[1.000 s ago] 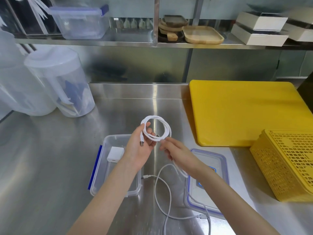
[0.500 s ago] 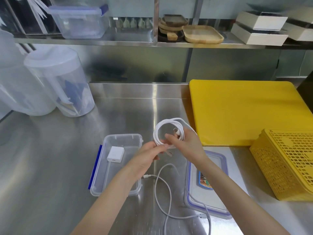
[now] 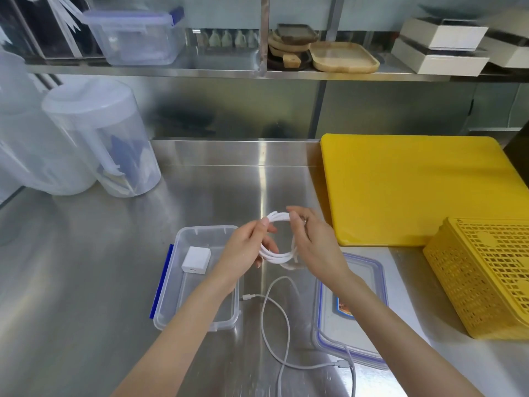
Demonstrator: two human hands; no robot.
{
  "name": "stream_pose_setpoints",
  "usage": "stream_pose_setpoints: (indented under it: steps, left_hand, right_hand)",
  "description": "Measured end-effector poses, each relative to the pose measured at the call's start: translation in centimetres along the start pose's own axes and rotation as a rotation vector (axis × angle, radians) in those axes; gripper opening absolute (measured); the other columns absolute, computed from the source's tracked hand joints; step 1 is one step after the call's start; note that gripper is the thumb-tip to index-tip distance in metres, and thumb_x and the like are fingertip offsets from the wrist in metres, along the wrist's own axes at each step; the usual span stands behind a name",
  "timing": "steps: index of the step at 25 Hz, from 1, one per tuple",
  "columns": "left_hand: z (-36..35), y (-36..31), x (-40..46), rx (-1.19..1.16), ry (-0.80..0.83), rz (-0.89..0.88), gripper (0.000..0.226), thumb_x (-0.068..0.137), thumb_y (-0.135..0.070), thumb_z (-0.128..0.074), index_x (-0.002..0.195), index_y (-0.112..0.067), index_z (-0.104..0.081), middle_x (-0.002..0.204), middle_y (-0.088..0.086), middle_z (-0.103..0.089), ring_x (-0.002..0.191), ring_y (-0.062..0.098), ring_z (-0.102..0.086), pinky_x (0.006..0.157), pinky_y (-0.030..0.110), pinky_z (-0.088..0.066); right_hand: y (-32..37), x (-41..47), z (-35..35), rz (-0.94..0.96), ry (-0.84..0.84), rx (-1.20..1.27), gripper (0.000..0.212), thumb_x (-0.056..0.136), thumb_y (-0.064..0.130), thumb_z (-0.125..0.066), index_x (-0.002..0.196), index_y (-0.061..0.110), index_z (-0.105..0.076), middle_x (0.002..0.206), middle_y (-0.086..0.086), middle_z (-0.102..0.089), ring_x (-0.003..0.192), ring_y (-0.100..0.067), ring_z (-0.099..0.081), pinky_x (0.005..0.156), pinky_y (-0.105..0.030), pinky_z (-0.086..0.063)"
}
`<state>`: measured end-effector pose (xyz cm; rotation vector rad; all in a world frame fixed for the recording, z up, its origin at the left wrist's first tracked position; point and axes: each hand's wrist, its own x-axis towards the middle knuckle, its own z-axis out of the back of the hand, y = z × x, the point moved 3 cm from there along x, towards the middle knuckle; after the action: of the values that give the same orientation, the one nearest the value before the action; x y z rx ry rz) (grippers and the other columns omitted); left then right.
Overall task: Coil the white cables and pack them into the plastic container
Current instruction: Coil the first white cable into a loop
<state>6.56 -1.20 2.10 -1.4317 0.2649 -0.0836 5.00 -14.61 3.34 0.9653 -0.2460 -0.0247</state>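
Observation:
A coiled white cable (image 3: pixel 275 255) hangs in the air between my two hands above the steel counter. My left hand (image 3: pixel 246 250) pinches its left side and my right hand (image 3: pixel 315 247) grips its right side. A clear plastic container (image 3: pixel 183 310) with a blue clip sits open below my left forearm, with a white charger block (image 3: pixel 196 259) inside. A second white cable (image 3: pixel 279 325) lies loose on the counter between the container and its lid (image 3: pixel 369 305).
A yellow cutting board (image 3: pixel 406 187) lies at the right, and a yellow perforated basket (image 3: pixel 486 276) stands in front of it. Clear plastic jugs (image 3: pixel 97 138) stand at the back left. A shelf above holds a lidded box (image 3: pixel 134 35), wooden trays and white boxes.
The coil has gone from my left hand's grip to being held by both hands, and it has come lower and nearer me. My right hand now wraps its right side.

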Motion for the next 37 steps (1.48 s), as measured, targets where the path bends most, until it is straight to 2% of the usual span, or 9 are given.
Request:
stream_pose_setpoints:
  steps: [4, 8, 11, 17, 23, 27, 29, 31, 37]
  left_hand:
    - [1.5, 0.9, 0.7, 0.007, -0.169, -0.014, 0.026, 0.097, -0.021, -0.039, 0.081, -0.026, -0.058, 0.065, -0.01, -0.066, 0.059, 0.001, -0.056, 0.057, 0.012, -0.046]
    - [3.9, 2.3, 1.1, -0.283, -0.337, 0.133, 0.022, 0.095, -0.01, -0.041, 0.078, -0.015, -0.055, 0.074, 0.007, -0.058, 0.059, 0.009, -0.062, 0.058, 0.021, -0.053]
    - [5.6, 2.7, 1.3, -0.369, -0.406, 0.16, 0.02, 0.094, -0.008, -0.039, 0.08, -0.011, -0.052, 0.067, 0.006, -0.06, 0.048, 0.003, -0.065, 0.055, 0.021, -0.055]
    - [7.1, 3.3, 1.9, -0.392, -0.471, 0.156, 0.013, 0.098, -0.013, -0.035, 0.095, -0.007, -0.047, 0.088, 0.002, -0.054, 0.078, 0.011, -0.062, 0.074, 0.031, -0.049]
    - [5.2, 2.3, 2.0, -0.623, -0.378, 0.191, 0.014, 0.095, 0.0, -0.032, 0.097, 0.0, -0.046, 0.093, 0.011, -0.054, 0.078, 0.024, -0.066, 0.07, 0.035, -0.052]
    - [3.4, 1.8, 1.6, -0.797, -0.287, 0.249, 0.02, 0.092, 0.004, -0.03, 0.082, -0.005, -0.045, 0.089, 0.011, -0.05, 0.074, 0.025, -0.069, 0.07, 0.038, -0.052]
    - [2.6, 1.4, 1.5, -0.822, -0.239, 0.24, 0.022, 0.091, 0.005, -0.031, 0.079, -0.006, -0.045, 0.081, 0.009, -0.049, 0.068, 0.022, -0.072, 0.066, 0.035, -0.054]
    - [1.8, 1.0, 1.2, -0.825, -0.179, 0.204, 0.024, 0.09, 0.005, -0.032, 0.074, -0.006, -0.048, 0.077, 0.01, -0.051, 0.068, 0.021, -0.073, 0.069, 0.037, -0.055]
    - [0.3, 0.1, 0.8, -0.912, -0.155, 0.115, 0.028, 0.089, 0.005, -0.032, 0.069, -0.007, -0.048, 0.073, 0.007, -0.055, 0.076, 0.018, -0.073, 0.071, 0.03, -0.06]
  right_hand:
    - [-0.6, 1.0, 2.2, -0.146, -0.199, 0.368, 0.032, 0.097, 0.033, -0.034, 0.077, 0.027, -0.059, 0.076, 0.003, -0.058, 0.062, -0.003, -0.055, 0.059, -0.014, -0.042]
    - [-2.3, 2.0, 5.5, -0.382, -0.338, 0.797, 0.042, 0.098, 0.039, -0.029, 0.071, 0.015, -0.052, 0.047, 0.002, -0.061, 0.037, -0.007, -0.058, 0.038, -0.016, -0.047]
    - [-3.1, 2.6, 8.0, -0.396, -0.465, 1.125, 0.038, 0.099, 0.038, -0.027, 0.074, 0.015, -0.045, 0.057, -0.003, -0.07, 0.055, -0.012, -0.07, 0.053, -0.021, -0.057]
    - [-4.2, 2.7, 10.2, -0.351, -0.629, 1.165, 0.027, 0.097, 0.019, -0.033, 0.074, 0.012, -0.045, 0.086, -0.009, -0.063, 0.066, -0.014, -0.072, 0.068, -0.022, -0.059]
    - [-4.4, 2.2, 6.6, -0.455, -0.377, 1.014, 0.028, 0.097, 0.02, -0.034, 0.084, 0.012, -0.057, 0.09, -0.008, -0.061, 0.084, -0.016, -0.065, 0.075, -0.024, -0.052]
    - [-3.4, 1.2, 3.4, -0.511, -0.181, 0.652, 0.029, 0.096, 0.023, -0.037, 0.079, 0.02, -0.059, 0.069, -0.002, -0.045, 0.064, -0.014, -0.048, 0.063, -0.024, -0.044]
    - [-2.6, 0.7, 1.9, -0.414, 0.012, 0.458, 0.013, 0.092, 0.015, -0.047, 0.095, 0.017, -0.06, 0.074, -0.001, -0.048, 0.069, -0.014, -0.049, 0.065, -0.024, -0.044]
    - [-2.1, 0.3, 0.5, -0.335, 0.246, 0.302, 0.033, 0.088, 0.012, -0.055, 0.121, 0.015, -0.051, 0.09, 0.0, -0.055, 0.085, -0.013, -0.054, 0.074, -0.023, -0.045]
    - [-1.5, -0.5, -1.5, -0.419, 0.309, 0.498, 0.033, 0.089, 0.0, -0.046, 0.12, 0.006, -0.053, 0.095, -0.001, -0.063, 0.076, -0.003, -0.062, 0.064, -0.014, -0.046]
